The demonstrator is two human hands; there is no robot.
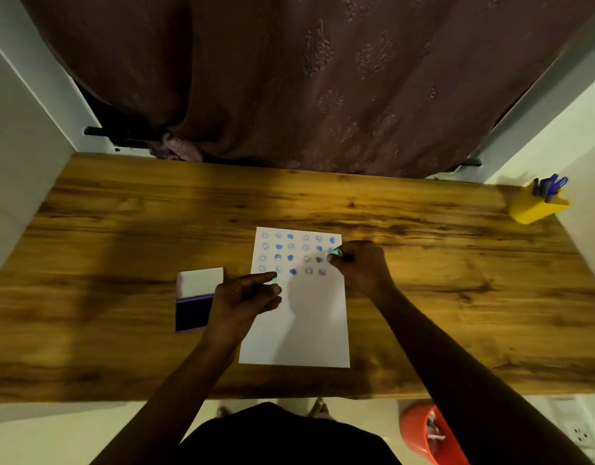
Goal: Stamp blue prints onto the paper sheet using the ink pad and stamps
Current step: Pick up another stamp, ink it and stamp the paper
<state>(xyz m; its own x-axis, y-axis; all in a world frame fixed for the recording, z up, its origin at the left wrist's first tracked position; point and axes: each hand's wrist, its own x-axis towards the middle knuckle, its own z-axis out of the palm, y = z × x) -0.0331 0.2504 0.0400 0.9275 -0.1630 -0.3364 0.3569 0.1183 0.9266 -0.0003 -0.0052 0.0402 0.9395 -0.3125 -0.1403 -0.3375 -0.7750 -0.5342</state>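
A white paper sheet [299,323] lies in the middle of the wooden table, its upper part covered with several rows of blue prints [291,253]. My left hand [244,300] pinches a small pale green stamp [275,280] over the sheet's left edge, below the bottom row. Over the sheet's right edge, my right hand [359,263] is closed on another pale green stamp [336,252]. The ink pad [193,313] sits open left of the sheet, dark blue pad toward me and white lid [200,281] flipped back; my left wrist partly covers it.
A yellow holder [534,208] with blue pens stands at the table's far right corner. A brown curtain [306,78] hangs behind the table [457,297]. An orange bin [423,434] sits on the floor at the near right.
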